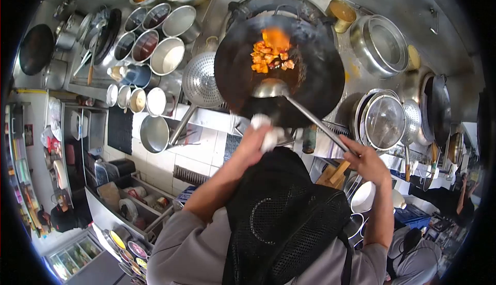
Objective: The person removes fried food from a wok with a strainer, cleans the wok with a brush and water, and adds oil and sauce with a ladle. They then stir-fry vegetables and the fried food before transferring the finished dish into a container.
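Note:
A large black wok sits on the stove in front of me. Glossy orange-brown chunks of food lie in its far half, with a blurred orange clump above them. My right hand grips the handle of a metal ladle, whose bowl rests over the near part of the wok, short of the food. At the wok's near edge, my left hand is closed around a bunched white cloth. Whether the cloth wraps the wok's handle or rim cannot be made out.
Left of the wok lies a perforated strainer, its handle pointing towards me. Beyond it stand several metal seasoning pots. To the right are stacked steel bowls and a mesh sieve. Another person is at lower right.

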A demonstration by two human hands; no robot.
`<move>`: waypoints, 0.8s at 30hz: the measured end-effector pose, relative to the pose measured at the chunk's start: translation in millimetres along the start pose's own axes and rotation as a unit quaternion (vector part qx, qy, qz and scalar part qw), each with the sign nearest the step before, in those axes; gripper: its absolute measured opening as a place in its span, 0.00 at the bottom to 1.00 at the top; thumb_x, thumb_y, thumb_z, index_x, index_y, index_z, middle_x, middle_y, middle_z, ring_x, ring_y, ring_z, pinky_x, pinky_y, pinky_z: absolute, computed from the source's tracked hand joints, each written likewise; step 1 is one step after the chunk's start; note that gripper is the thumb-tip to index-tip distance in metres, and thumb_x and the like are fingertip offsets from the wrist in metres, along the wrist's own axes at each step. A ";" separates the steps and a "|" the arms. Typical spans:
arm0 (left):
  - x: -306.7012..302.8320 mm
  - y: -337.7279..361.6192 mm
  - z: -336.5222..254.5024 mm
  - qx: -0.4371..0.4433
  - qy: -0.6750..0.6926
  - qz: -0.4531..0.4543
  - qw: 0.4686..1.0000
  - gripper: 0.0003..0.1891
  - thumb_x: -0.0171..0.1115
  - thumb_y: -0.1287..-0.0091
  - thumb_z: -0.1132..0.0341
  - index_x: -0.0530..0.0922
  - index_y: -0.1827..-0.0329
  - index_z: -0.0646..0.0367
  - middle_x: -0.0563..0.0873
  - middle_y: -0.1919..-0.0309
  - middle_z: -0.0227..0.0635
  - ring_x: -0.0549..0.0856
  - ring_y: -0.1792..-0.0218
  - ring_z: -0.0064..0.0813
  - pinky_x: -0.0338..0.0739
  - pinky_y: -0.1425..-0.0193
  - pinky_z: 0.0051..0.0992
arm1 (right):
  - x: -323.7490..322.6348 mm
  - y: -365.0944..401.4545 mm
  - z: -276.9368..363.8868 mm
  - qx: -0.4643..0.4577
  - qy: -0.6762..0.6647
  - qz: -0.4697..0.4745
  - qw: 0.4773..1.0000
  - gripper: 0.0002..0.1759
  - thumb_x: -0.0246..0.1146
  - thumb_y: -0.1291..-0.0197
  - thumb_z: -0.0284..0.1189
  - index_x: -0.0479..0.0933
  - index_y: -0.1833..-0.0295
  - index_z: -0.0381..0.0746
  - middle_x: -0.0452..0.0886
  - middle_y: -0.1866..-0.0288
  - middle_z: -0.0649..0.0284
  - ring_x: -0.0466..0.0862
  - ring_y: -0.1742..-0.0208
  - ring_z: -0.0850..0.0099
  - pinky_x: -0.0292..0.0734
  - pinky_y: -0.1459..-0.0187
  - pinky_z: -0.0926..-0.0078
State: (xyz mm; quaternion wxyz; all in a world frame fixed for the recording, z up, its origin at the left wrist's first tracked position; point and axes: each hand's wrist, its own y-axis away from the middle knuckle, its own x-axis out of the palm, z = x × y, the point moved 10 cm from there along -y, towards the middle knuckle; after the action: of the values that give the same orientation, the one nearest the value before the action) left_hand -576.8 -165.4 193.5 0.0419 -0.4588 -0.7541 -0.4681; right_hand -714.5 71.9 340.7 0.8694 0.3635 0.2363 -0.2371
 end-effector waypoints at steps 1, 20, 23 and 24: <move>4.0 -16.5 -15.4 0.007 0.037 -0.012 0.999 0.07 0.57 0.31 0.69 0.76 0.53 0.60 0.85 0.62 0.40 0.86 0.64 0.33 0.80 0.68 0.32 | -4.0 3.7 6.6 0.045 -0.011 0.038 0.998 0.27 0.61 0.30 0.30 0.69 0.26 0.47 0.84 0.68 0.61 0.81 0.72 0.74 0.77 0.66 0.70; -38.6 -34.6 45.6 0.080 -0.017 -0.011 0.997 0.15 0.56 0.31 0.71 0.72 0.42 0.59 0.82 0.53 0.35 0.84 0.53 0.28 0.81 0.53 0.30 | 15.5 -48.9 -28.3 -0.083 0.050 -0.218 0.971 0.28 0.63 0.34 0.31 0.70 0.28 0.49 0.84 0.55 0.41 0.85 0.56 0.44 0.79 0.54 0.54; -13.2 -21.3 1.5 0.113 -0.003 -0.020 0.993 0.14 0.58 0.31 0.70 0.72 0.44 0.59 0.83 0.55 0.39 0.86 0.58 0.31 0.81 0.66 0.27 | 22.4 -18.2 -23.0 -0.087 0.023 -0.156 0.984 0.28 0.63 0.33 0.31 0.69 0.27 0.48 0.82 0.46 0.43 0.83 0.49 0.45 0.79 0.48 0.56; -9.9 -33.0 -5.8 0.080 -0.005 -0.014 0.997 0.11 0.58 0.32 0.70 0.74 0.47 0.59 0.84 0.56 0.39 0.86 0.59 0.31 0.80 0.67 0.26 | 20.8 -14.1 -22.0 -0.077 0.026 -0.117 0.990 0.28 0.62 0.32 0.31 0.69 0.27 0.48 0.81 0.40 0.46 0.84 0.45 0.50 0.78 0.44 0.60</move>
State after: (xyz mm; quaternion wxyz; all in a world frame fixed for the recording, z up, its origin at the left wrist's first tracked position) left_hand -597.3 -180.9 169.8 0.0684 -0.4456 -0.7957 -0.4046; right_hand -711.8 74.5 307.4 0.8546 0.2714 0.3173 -0.3088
